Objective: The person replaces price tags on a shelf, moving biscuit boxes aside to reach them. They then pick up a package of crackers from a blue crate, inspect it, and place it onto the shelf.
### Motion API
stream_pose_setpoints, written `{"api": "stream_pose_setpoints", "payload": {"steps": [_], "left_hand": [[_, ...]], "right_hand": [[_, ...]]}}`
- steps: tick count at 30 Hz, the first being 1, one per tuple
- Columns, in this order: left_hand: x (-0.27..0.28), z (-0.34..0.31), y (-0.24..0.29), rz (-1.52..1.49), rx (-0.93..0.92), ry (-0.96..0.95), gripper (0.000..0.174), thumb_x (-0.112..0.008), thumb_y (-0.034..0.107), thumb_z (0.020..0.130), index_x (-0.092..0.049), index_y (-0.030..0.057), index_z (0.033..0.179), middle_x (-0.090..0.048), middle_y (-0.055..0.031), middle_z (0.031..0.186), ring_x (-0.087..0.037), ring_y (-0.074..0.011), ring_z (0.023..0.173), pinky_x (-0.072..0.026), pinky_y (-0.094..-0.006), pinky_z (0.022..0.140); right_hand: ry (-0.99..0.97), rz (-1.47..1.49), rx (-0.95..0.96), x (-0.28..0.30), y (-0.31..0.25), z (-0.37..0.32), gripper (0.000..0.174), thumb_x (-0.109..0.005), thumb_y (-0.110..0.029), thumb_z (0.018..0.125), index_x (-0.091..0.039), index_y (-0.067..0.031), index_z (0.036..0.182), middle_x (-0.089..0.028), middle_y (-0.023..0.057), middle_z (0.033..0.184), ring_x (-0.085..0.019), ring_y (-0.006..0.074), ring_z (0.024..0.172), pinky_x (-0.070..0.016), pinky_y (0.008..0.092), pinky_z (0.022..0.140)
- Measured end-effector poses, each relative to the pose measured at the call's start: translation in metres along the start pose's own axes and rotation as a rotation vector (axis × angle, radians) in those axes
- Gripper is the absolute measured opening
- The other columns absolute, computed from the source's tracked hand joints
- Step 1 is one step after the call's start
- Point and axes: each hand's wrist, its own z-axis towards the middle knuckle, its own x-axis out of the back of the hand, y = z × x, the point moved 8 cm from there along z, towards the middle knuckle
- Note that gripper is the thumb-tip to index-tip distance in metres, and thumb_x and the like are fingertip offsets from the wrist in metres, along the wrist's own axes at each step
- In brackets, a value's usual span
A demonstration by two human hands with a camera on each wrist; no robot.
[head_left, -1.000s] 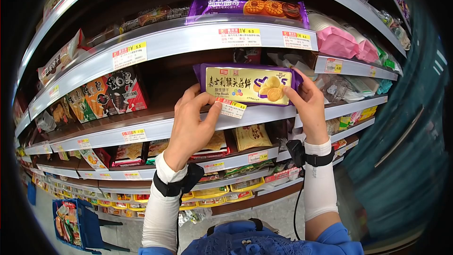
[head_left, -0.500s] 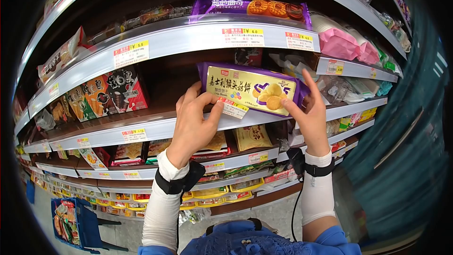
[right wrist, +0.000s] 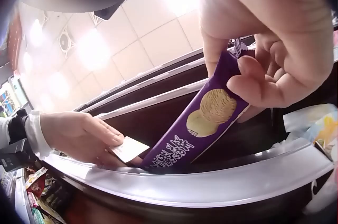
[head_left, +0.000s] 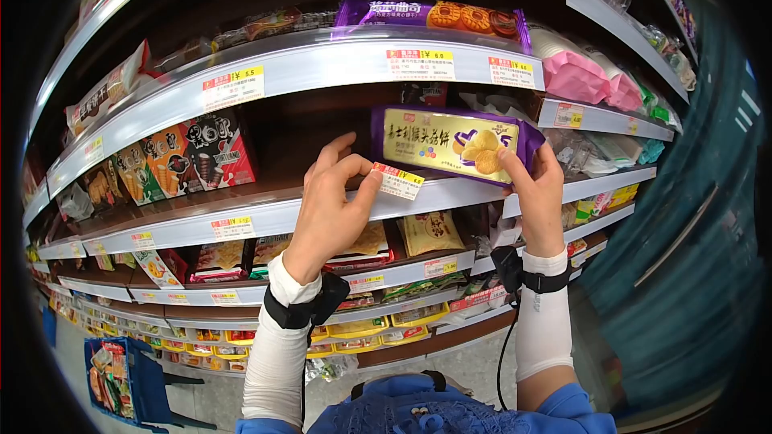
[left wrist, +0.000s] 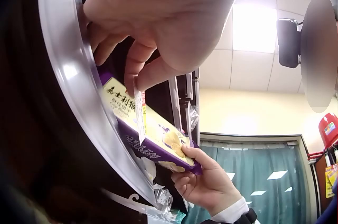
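In the head view, my right hand [head_left: 537,201] grips the right end of a purple and cream biscuit packet [head_left: 450,145], its thumb on the printed front. The packet, tilted slightly down to the right, is held over the shelf's front edge. My left hand [head_left: 326,213] pinches a small paper price tag [head_left: 400,182] between thumb and forefinger, just below the packet's left part. The left wrist view shows that tag [left wrist: 140,116] edge-on in front of the packet [left wrist: 153,121]. In the right wrist view, the fingers wrap the packet's crimped end.
Dark cone-snack boxes [head_left: 213,153] stand on the same shelf to the left. Above, a purple cookie packet [head_left: 434,16] lies behind a labelled shelf edge [head_left: 322,64]. Pink-wrapped goods [head_left: 575,72] sit at the right. A blue basket cart [head_left: 133,382] stands on the floor at lower left.
The packet has shifted right, away from my left fingers. My right hand has opened slightly and regripped its right end. The left hand keeps its pinch on the price tag.
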Motion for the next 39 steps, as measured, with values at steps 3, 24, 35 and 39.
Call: {"api": "stream_pose_setpoints", "payload": {"steps": [3,24,35,39], "left_hand": [[0.001,0.0,-0.001,-0.048,0.018,-0.009,0.017,-0.06,0.018,0.084,-0.065,0.0026,0.086,-0.048,-0.0253,0.128,-0.052,-0.039,0.111,-0.0379,-0.0427,0.096],[0.003,-0.003,-0.002,-0.007,-0.069,-0.007,0.018,-0.06,0.02,0.084,-0.065,0.0026,0.086,-0.057,-0.02,0.119,-0.05,-0.038,0.112,-0.0353,-0.0432,0.097],[0.007,-0.001,0.0,0.005,-0.103,0.11,0.018,-0.061,0.018,0.084,-0.064,0.0004,0.084,-0.061,-0.0195,0.107,-0.058,-0.0347,0.097,-0.0433,-0.0387,0.086],[0.017,0.003,0.006,0.075,-0.081,0.251,0.018,-0.062,0.017,0.084,-0.064,-0.001,0.082,-0.063,-0.0156,0.088,-0.061,-0.0308,0.077,-0.0475,-0.036,0.068]], "right_hand": [[0.045,-0.047,0.089,0.0,-0.007,0.001,0.042,-0.067,-0.011,0.083,-0.051,-0.0043,0.121,-0.06,0.0024,0.091,-0.056,0.0047,0.07,-0.0437,0.0181,0.049],[0.237,-0.746,0.572,-0.01,-0.033,0.003,0.036,-0.07,-0.017,0.073,-0.055,-0.0074,0.104,-0.063,0.0109,0.087,-0.063,0.0271,0.072,-0.0493,0.0361,0.063],[0.288,-0.928,0.585,-0.026,-0.018,0.025,0.035,-0.067,-0.023,0.074,-0.051,-0.0109,0.103,-0.059,0.0131,0.09,-0.06,0.0382,0.077,-0.0492,0.0463,0.062],[0.308,-0.983,0.534,-0.029,-0.013,0.027,0.038,-0.067,-0.026,0.074,-0.05,-0.0115,0.105,-0.058,0.0138,0.091,-0.06,0.0403,0.076,-0.0488,0.0488,0.062]]}}
